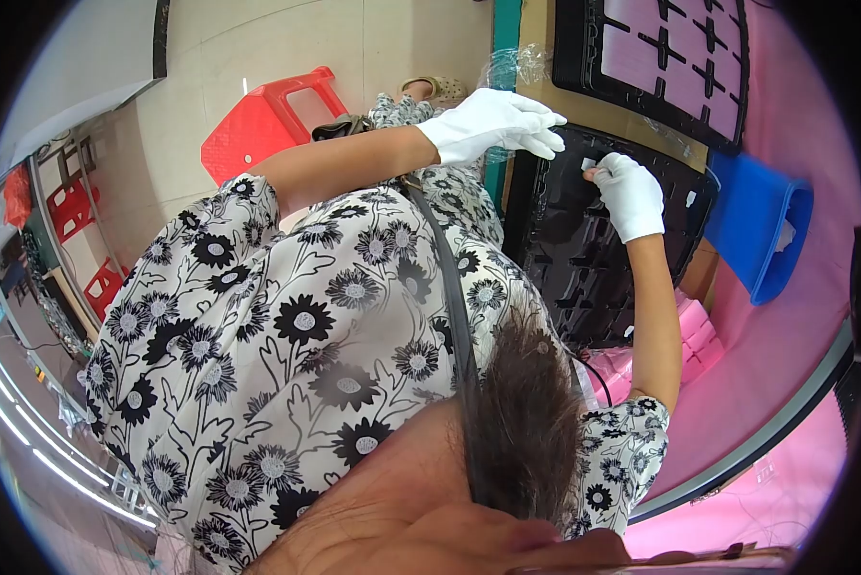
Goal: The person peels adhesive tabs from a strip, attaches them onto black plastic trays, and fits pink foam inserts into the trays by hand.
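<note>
My left hand (502, 126), in a white glove, is stretched out with its fingers extended at the edge of a black tray (584, 230). Nothing shows in it. My right hand (631, 195), gloved with a bare fingertip showing, is closed over the same tray, pinching a small white piece (589, 166). The tray has moulded recesses and a glossy surface. Past it lies a second black tray (574, 57) with cross-shaped dividers and a pink base. Crumpled clear plastic film (518, 67) lies near my left hand.
A blue bin (761, 225) stands beside the trays, and pink blocks (699, 335) sit near my right forearm. The table surface (794, 115) is pink. A red stool (263, 125) stands on the tiled floor, with more red stools (71, 206) further off.
</note>
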